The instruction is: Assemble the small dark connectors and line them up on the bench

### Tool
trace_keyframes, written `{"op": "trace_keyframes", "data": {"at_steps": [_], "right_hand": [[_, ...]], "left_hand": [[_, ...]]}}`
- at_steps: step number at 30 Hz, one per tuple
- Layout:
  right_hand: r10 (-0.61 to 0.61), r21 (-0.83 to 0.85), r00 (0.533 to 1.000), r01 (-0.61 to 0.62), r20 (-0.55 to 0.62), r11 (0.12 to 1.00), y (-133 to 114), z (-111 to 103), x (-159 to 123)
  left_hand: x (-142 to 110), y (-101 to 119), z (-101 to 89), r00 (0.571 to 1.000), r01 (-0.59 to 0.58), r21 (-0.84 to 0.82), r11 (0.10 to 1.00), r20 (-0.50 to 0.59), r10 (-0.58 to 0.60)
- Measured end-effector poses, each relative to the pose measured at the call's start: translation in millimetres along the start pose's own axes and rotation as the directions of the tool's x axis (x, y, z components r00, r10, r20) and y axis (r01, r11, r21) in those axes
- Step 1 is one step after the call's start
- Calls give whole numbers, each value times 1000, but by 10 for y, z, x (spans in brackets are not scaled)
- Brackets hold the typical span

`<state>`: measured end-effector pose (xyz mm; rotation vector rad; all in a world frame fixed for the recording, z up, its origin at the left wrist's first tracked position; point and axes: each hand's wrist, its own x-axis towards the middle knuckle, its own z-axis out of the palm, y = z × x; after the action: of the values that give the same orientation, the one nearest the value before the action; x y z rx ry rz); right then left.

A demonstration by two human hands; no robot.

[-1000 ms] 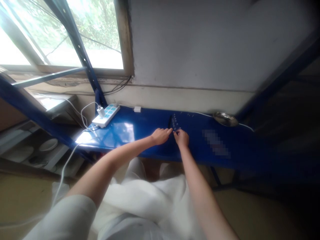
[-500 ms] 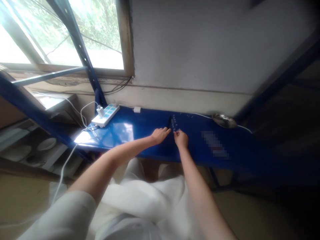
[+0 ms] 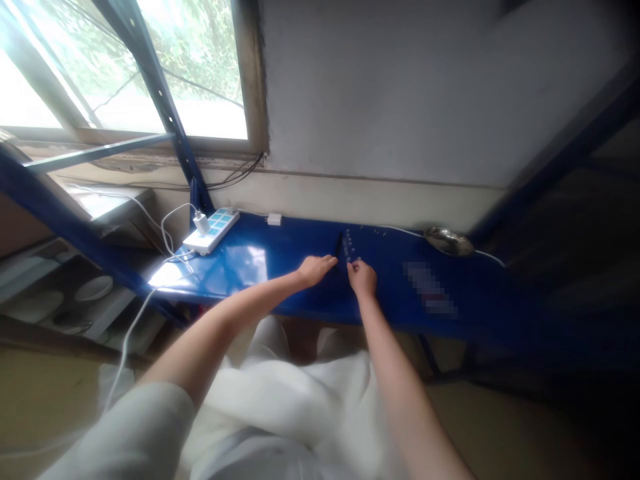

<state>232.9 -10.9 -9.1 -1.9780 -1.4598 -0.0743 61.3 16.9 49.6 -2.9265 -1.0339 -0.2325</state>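
My left hand (image 3: pixel 319 269) rests low over the blue tabletop, palm down, with its fingers stretched toward a thin dark strip (image 3: pixel 339 244). Its fingertips lie by the strip's near end. Just to the right, my right hand (image 3: pixel 363 277) has thumb and fingers pinched together; what they hold is too small to make out. Beyond those fingertips runs a short row of small clear, bead-like pieces (image 3: pixel 349 245), beside the dark strip. Whether the pieces are joined, I cannot tell.
On the blue table (image 3: pixel 300 240) a white power strip (image 3: pixel 213 231) with a plug stands at the left, near a white adapter (image 3: pixel 274 219). Several tiny bits (image 3: pixel 377 232) lie at the back. A shiny metal bowl-like object (image 3: pixel 449 241) and a blurred-out patch (image 3: pixel 430 289) are at right.
My left hand has drawn back slightly to the left, away from the clear pieces. My right hand stays in nearly the same place, still pinched.
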Motion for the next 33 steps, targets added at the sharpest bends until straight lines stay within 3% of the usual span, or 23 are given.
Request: {"op": "trace_keyframes", "data": {"at_steps": [5, 8, 11, 14, 17, 21, 25, 28, 33], "right_hand": [[-3, 10, 1000, 3, -2, 1000, -14, -24, -4], [32, 9, 999, -32, -11, 999, -54, -57, -10], [75, 4, 997, -75, -33, 997, -104, -96, -28], [39, 30, 995, -37, -93, 999, -155, -137, -57], [-74, 60, 986, 84, -151, 995, -237, -178, -82], [-260, 124, 960, 272, -108, 954, -478, -196, -72], [-295, 191, 951, 307, -91, 932, -818, -77, -20], [-223, 217, 974, 227, -42, 950, -1025, 84, 13], [-190, 229, 982, 180, 22, 957, -1157, 320, 26]], "left_hand": [[-60, -49, 66, 992, 78, -131, 988, -83, -90], [-115, -161, 86, 961, 150, -255, 955, -189, -201], [-154, -359, 107, 882, 233, -406, 884, -295, -368], [-168, -564, 128, 756, 297, -579, 759, -343, -558], [-178, -689, 154, 640, 327, -715, 618, -314, -701], [-230, -705, 213, 562, 324, -780, 536, -297, -772], [-307, -641, 275, 533, 284, -781, 556, -353, -769], [-344, -607, 298, 526, 237, -783, 576, -395, -753], [-362, -598, 309, 513, 227, -776, 589, -419, -749]]}}
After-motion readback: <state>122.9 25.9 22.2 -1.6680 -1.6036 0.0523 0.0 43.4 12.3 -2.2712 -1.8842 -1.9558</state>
